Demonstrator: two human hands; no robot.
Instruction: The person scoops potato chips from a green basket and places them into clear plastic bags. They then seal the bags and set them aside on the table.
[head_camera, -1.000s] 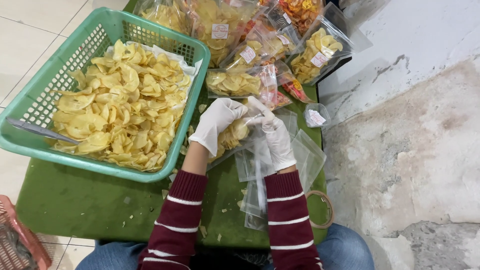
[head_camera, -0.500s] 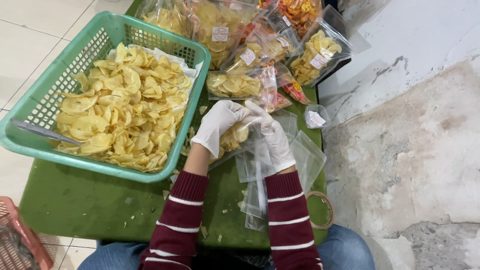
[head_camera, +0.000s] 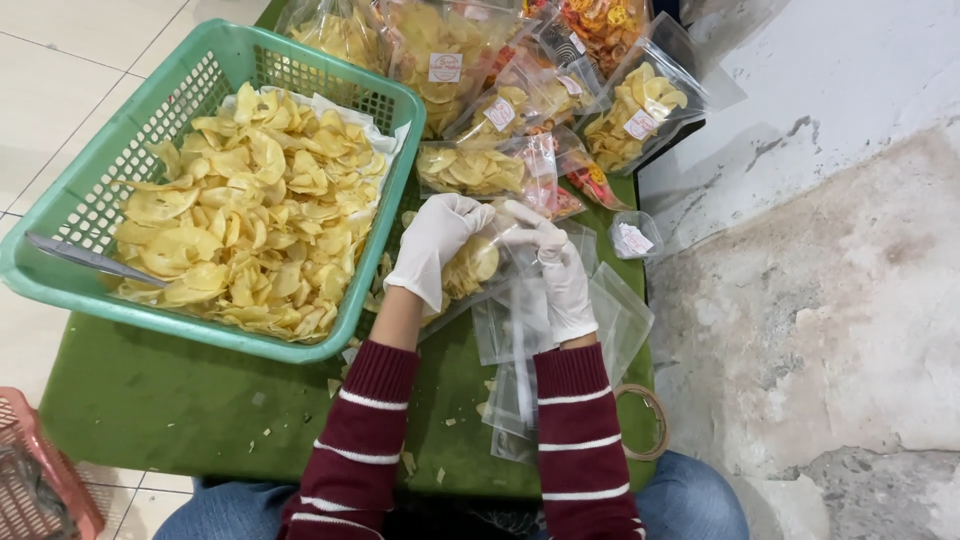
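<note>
Both hands wear white gloves. My left hand (head_camera: 432, 245) and my right hand (head_camera: 560, 275) pinch the top edge of a clear plastic bag of yellow chips (head_camera: 475, 265) lying on the green table (head_camera: 200, 400). The fingertips of both hands meet at the bag's mouth. To the left stands a green basket (head_camera: 70, 285) lined with paper and heaped with yellow chips (head_camera: 245, 225). Under my right wrist lies a pile of empty clear bags (head_camera: 525, 350).
Several filled, labelled chip bags (head_camera: 480, 165) are stacked at the table's far side. Metal tongs (head_camera: 85, 258) rest in the basket. A tape roll (head_camera: 645, 420) lies at the table's right edge. A red basket (head_camera: 40, 490) sits lower left. Chip crumbs dot the table.
Both hands stay on the bag's top edge with only slight finger movement; the view has shifted a little.
</note>
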